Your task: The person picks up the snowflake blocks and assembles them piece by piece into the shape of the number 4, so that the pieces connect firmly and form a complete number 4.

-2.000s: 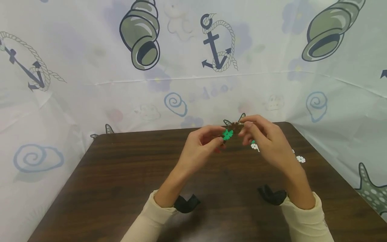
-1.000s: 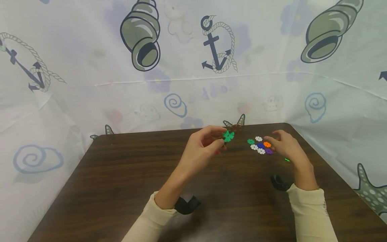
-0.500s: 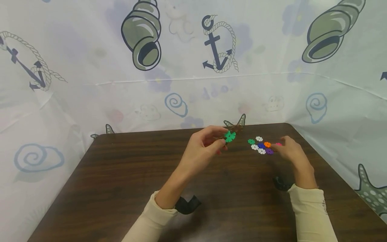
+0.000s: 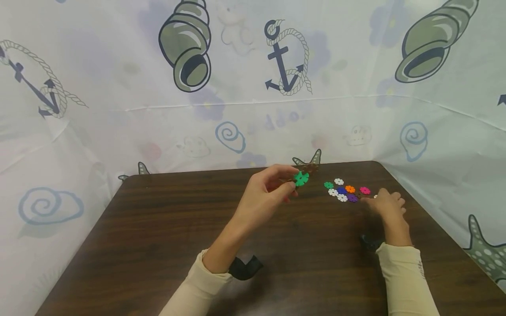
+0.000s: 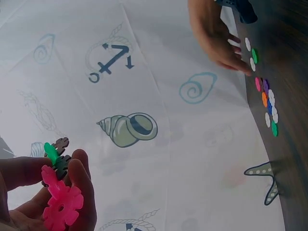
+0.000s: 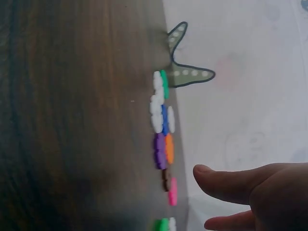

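- Head view: at centre, the left hand (image 4: 265, 193) pinches joined flower-shaped pieces (image 4: 303, 179), green foremost, raised above the table (image 4: 178, 245).
- At far right on the table lie loose flower-shaped pieces (image 4: 341, 190); the right hand (image 4: 387, 204) is just beside them.
- Left wrist view: the left fingers (image 5: 81, 180) pinch the linked pink, green and dark pieces.
- Right wrist view: the right fingers (image 6: 231, 185) are spread, near the multicoloured row.

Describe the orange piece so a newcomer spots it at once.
Toward the far right of the table, flower-shaped pieces lie beside the right hand. Between the blue piece and pink piece sits the orange piece, the only orange one.
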`<state>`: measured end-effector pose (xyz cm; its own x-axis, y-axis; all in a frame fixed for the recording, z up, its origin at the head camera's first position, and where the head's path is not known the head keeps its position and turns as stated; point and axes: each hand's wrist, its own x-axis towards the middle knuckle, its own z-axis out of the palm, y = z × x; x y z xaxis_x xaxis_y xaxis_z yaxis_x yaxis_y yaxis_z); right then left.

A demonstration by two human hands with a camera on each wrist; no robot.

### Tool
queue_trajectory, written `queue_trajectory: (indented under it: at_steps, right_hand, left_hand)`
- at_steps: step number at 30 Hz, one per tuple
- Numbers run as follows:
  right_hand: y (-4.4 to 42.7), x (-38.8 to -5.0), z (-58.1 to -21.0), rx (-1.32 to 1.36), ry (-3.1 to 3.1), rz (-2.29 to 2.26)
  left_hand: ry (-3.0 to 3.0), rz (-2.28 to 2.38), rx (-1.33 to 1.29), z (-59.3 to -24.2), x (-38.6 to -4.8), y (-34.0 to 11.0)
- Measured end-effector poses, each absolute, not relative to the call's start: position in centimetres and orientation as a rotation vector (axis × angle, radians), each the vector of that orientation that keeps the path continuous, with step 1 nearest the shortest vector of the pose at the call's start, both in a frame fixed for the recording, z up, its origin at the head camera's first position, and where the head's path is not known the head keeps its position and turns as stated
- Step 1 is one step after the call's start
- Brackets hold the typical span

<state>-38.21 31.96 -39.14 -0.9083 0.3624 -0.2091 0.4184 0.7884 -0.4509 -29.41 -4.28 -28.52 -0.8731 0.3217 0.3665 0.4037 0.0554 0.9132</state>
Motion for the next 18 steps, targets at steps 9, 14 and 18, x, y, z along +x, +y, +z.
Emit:
queue_trajectory:
  at_steps: [9, 14, 18]
  right_hand:
    - [32.3, -38.7, -41.3, 0.626, 2.826, -0.714]
    - [32.5, -38.9, -41.6, 0.531, 2.857, -0.664]
    - [32.6, -39.0, -41.4, 0.378, 2.926, -0.592]
  left_hand:
    - [-2.229, -1.975, -0.785, -28.6, -29.4, -4.3]
    - [-2.228, -1.966, -0.788, -28.6, -29.4, -4.3]
    - [-2.223, -1.971, -0.792, -28.6, -29.4, -4.2]
